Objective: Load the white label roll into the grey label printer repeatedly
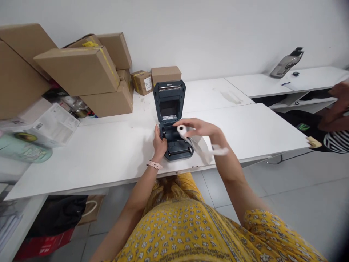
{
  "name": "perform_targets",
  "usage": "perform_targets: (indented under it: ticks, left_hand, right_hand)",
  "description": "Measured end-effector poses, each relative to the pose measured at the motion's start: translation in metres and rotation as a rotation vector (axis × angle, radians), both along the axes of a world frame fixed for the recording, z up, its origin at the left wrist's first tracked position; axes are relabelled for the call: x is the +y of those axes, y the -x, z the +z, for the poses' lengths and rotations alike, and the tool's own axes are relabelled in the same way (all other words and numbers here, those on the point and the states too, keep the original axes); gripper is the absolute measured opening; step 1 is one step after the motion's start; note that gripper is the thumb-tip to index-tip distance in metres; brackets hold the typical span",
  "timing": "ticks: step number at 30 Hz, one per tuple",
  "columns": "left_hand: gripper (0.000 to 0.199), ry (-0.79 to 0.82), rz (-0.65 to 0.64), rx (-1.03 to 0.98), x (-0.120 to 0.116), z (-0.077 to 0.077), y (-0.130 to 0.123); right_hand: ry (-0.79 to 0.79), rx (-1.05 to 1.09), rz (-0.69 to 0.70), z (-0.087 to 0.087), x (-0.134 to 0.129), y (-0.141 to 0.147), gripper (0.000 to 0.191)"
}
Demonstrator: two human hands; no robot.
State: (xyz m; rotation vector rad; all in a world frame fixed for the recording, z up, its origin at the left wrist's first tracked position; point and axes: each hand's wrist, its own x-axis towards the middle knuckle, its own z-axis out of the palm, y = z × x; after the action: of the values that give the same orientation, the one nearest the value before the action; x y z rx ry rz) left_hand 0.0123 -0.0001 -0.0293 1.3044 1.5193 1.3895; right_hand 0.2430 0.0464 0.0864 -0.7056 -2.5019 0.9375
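Note:
A dark label printer (177,154) stands on the white desk in front of me, its lid (169,94) tilted up and back. My left hand (159,143) grips the printer's left side, with the thumb over its edge. Over the printer's right part, my right hand (200,128) holds a small roll of white label paper (182,130) by its side, the dark core hole facing me. A loose strip of paper (201,147) trails from the roll toward my right forearm, somewhat blurred.
Cardboard boxes (79,71) are stacked at the left, with a white box (54,125) and a mint-green bottle (24,147) near them. A grey water bottle (286,64) stands at the back right. Another person's arm (335,105) shows at the right edge.

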Motion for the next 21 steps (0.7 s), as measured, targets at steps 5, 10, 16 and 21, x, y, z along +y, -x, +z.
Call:
perform_targets:
  ticks: [5, 10, 16, 21]
  left_hand:
    - [0.093, 0.026, 0.002, -0.018, -0.003, 0.003, -0.001]
    - [0.093, 0.004, 0.017, -0.046, -0.001, -0.006, 0.001]
    - [0.093, 0.017, 0.017, -0.060, 0.001, -0.008, 0.002]
    - [0.093, 0.026, 0.028, -0.058, 0.000, -0.005, 0.002]
  right_hand:
    - [0.099, 0.369, -0.379, -0.014, -0.039, -0.113, 0.058]
    - [0.232, 0.348, -0.658, -0.088, -0.045, -0.138, 0.055]
    - [0.346, 0.467, -0.892, -0.149, -0.029, -0.081, 0.065]
    - [0.359, 0.542, -0.749, -0.159, -0.017, -0.082, 0.077]
